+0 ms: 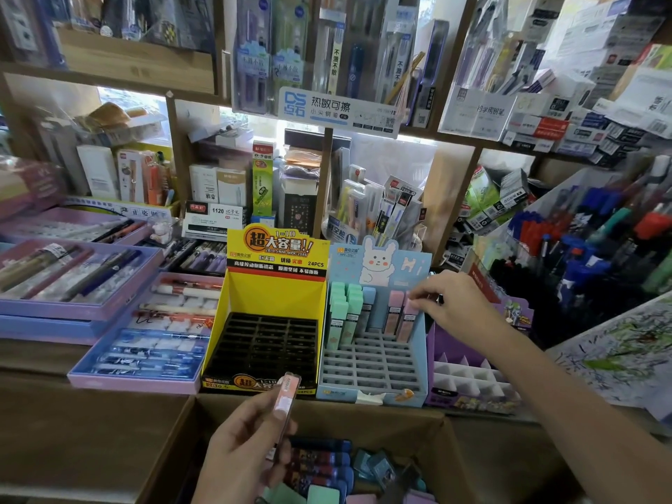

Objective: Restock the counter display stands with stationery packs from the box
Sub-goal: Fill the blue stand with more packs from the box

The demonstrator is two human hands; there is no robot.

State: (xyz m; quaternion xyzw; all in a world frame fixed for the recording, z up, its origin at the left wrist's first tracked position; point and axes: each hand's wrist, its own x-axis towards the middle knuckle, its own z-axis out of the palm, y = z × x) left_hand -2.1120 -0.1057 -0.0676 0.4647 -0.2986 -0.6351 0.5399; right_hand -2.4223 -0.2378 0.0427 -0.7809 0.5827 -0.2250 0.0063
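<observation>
My left hand (247, 445) grips a slim pink lead pack (287, 398) upright above the open cardboard box (447, 449), which holds several dark, green and pink packs (323, 463). My right hand (454, 303) pinches the top of a pink pack (409, 318) standing in the back row of the light-blue rabbit display stand (374, 358). Green, blue and pink packs fill that row; the stand's front slots are bare. The yellow display stand (269, 321) to its left shows only its black slotted tray.
A purple stand (469, 372) with white dividers sits to the right. Purple pen trays (145, 343) lie at left. A rack of blue and red pens (589, 249) rises at right. Wooden shelves packed with stationery stand behind the counter.
</observation>
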